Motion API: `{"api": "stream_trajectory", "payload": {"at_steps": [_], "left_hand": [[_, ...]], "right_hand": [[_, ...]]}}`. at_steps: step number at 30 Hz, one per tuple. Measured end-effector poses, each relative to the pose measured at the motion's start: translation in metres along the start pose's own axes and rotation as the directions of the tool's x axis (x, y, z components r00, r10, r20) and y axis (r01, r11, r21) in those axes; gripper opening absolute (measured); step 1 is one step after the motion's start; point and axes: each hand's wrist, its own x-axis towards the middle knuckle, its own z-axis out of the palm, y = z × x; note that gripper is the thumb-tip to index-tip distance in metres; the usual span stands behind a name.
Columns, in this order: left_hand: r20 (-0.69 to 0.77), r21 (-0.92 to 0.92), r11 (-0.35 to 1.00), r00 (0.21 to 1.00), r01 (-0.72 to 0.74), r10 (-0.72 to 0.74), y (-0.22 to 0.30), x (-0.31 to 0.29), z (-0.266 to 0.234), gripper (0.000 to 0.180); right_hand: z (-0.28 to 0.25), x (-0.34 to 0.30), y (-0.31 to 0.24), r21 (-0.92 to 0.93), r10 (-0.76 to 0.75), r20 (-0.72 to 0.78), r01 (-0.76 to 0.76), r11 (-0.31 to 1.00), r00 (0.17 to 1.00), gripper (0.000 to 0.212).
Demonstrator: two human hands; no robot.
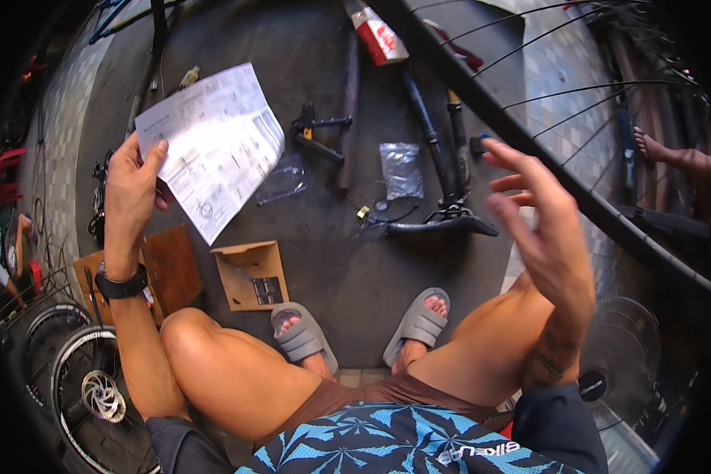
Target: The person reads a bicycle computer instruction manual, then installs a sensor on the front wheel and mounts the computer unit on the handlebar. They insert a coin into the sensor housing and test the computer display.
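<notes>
My left hand [133, 193] grips a creased white printed sheet [217, 150] by its left edge, thumb on top. The sheet carries small diagrams and hangs tilted above the dark mat. On the other side, my right hand [541, 213] is raised with fingers apart and nothing in it, slightly blurred. The bicycle wheel [608, 201] with black spokes is nearest to it. Below on the mat lie a clear plastic bag [401, 171], long dark tubes [430, 134], a black curved part [442, 225] with a cable, and a small black-and-yellow part [320, 133].
An opened cardboard box [251, 276] sits before my left sandal [304, 336]. A red-and-white carton [379, 36] lies at the far end. Wheels with a disc rotor [103, 396] stand lower left; a fan [620, 363] stands right. Another person's foot [671, 156] shows beyond the wheel.
</notes>
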Motion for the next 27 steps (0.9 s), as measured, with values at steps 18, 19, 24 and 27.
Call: {"api": "stream_trajectory", "payload": {"at_steps": [18, 19, 24, 27], "left_hand": [[0.038, -0.352, 0.927, 0.992, 0.129, -0.123, -0.061, 0.006, -0.025, 0.032], [0.036, -0.361, 0.922, 0.990, 0.137, -0.133, -0.065, 0.007, -0.026, 0.031], [0.024, -0.373, 0.916, 0.989, 0.147, -0.149, -0.069, 0.010, -0.027, 0.030], [0.056, -0.378, 0.914, 0.989, 0.148, -0.137, -0.066, 0.012, -0.024, 0.031]], "right_hand": [[0.000, -0.010, -0.017, 0.146, -0.115, 0.165, 0.091, 0.985, 0.980, 0.017], [0.001, -0.010, -0.020, 0.151, -0.147, 0.203, 0.117, 0.982, 0.968, 0.020], [0.027, -0.023, -0.038, 0.239, -0.482, 0.279, 0.426, 0.872, 0.831, 0.033], [0.039, -0.033, -0.053, 0.348, -0.576, 0.251, 0.483, 0.804, 0.778, 0.024]]}}
